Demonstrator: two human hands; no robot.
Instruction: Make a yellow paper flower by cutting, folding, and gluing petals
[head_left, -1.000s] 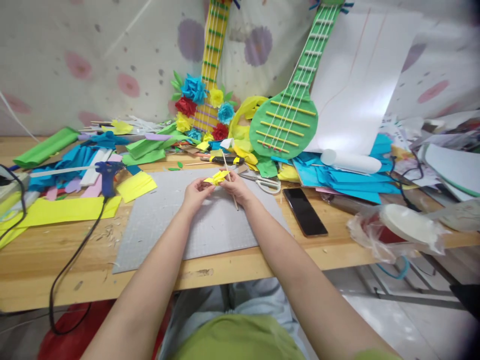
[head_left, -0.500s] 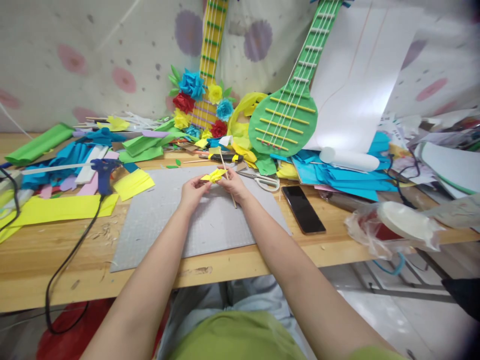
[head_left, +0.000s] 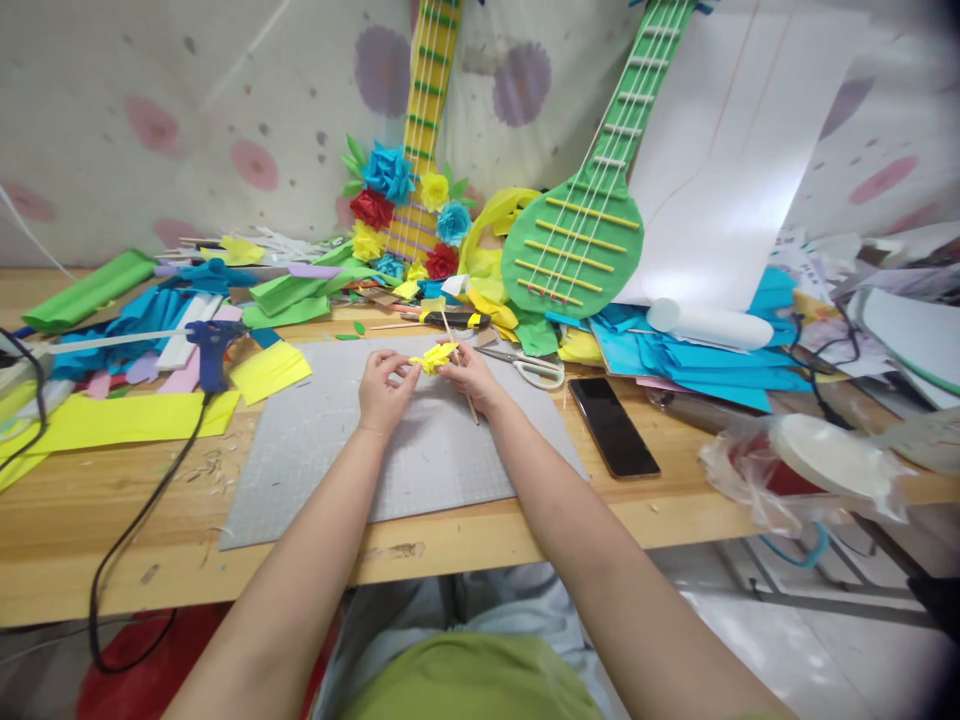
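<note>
Between my hands, over the grey cutting mat (head_left: 315, 450), is a small folded piece of yellow crepe paper (head_left: 435, 357). My left hand (head_left: 386, 388) pinches its left end between thumb and fingers. On the other side, my right hand (head_left: 472, 375) grips the paper's right end together with a thin wooden stick (head_left: 472, 407), which slants past the fingers. The inner fingertips are partly hidden by the paper. Close to my right hand lie scissors (head_left: 536, 373) with white handles.
A blue glue gun (head_left: 208, 355) with a trailing black cord lies at left among coloured paper strips. A phone (head_left: 613, 427) is right of the mat. Behind stand a green paper instrument (head_left: 574, 245) and a yellow one (head_left: 429, 120) with paper flowers. Blue paper (head_left: 697, 358) is piled at right.
The left fingers have shifted on the yellow paper, which now looks narrower and more bunched. The right hand keeps its grip with the stick. The view has shifted slightly.
</note>
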